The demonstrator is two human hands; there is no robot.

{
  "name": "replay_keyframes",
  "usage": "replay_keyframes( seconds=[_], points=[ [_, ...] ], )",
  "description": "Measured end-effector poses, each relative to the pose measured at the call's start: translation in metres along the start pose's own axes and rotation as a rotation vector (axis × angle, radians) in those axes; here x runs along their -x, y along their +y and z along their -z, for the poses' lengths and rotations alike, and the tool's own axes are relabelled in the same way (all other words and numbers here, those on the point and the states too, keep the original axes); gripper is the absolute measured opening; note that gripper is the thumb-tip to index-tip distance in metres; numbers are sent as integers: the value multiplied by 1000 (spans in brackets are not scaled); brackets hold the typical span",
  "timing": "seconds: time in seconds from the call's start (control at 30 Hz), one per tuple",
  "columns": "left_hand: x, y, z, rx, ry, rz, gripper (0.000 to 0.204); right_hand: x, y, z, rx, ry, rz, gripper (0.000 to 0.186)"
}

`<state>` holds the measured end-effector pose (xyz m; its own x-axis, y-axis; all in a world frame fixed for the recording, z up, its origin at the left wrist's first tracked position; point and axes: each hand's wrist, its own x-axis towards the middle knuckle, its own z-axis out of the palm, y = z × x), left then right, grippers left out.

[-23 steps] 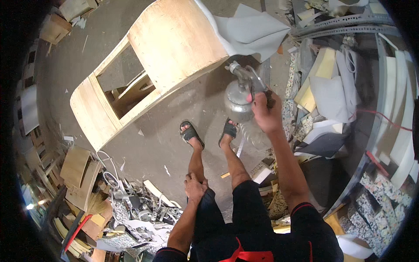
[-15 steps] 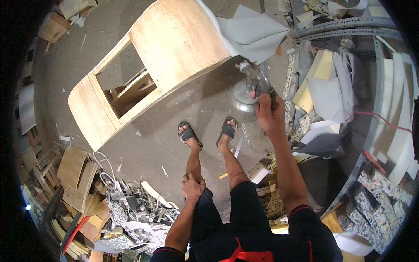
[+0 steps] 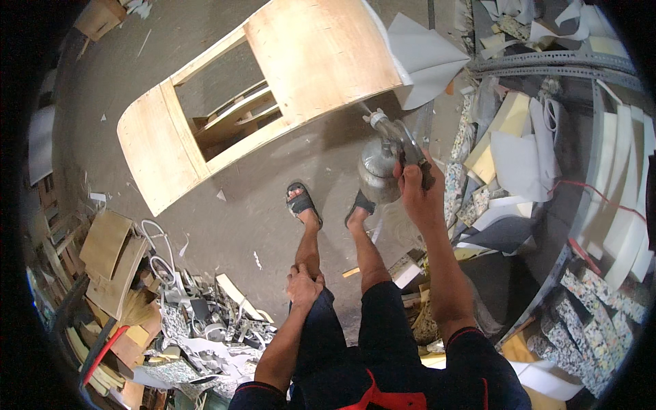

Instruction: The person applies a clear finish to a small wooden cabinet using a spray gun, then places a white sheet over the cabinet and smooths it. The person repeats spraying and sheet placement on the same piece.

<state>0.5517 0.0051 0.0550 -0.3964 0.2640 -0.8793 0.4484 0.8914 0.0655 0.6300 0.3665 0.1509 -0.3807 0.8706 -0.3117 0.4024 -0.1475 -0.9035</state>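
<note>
My right hand [image 3: 422, 188] is closed around the handle of a metal spray gun [image 3: 395, 130] with a silver round cup [image 3: 379, 167] below it. Its nozzle points up and left at the near right edge of a curved plywood frame [image 3: 321, 51], and a faint whitish mist shows at the tip. The frame lies on the floor, with a rectangular opening toward its left and white sheet along its right side. My left hand [image 3: 304, 287] rests over my left knee, fingers laid along it and holding no object. The gun's trigger is mostly hidden.
A light grey sheet [image 3: 424, 58] spreads beside the frame's right end. On the right, foam offcuts [image 3: 523, 150] lie heaped by a perforated metal rail [image 3: 560, 65]. Scraps and tubing [image 3: 212, 328] pile up at the lower left, near cardboard or board pieces [image 3: 106, 246]. A hose hangs below the gun.
The view has shifted, so the frame sits further right. The spray gun has come slightly nearer the frame's edge, its cup now covering part of my right foot. My left hand stays on the knee.
</note>
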Motion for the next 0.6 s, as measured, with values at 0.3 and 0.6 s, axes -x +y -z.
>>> replay_keyframes(
  seconds=[0.3, 0.6],
  points=[
    [-5, -30, 1, 57, -47, -19, 68, 30, -14, -58, -54, -60, 100, 45],
    [-8, -48, 7, 103, -89, -31, 66, 39, -25, -91, 41, -167, 117, 35]
  ],
)
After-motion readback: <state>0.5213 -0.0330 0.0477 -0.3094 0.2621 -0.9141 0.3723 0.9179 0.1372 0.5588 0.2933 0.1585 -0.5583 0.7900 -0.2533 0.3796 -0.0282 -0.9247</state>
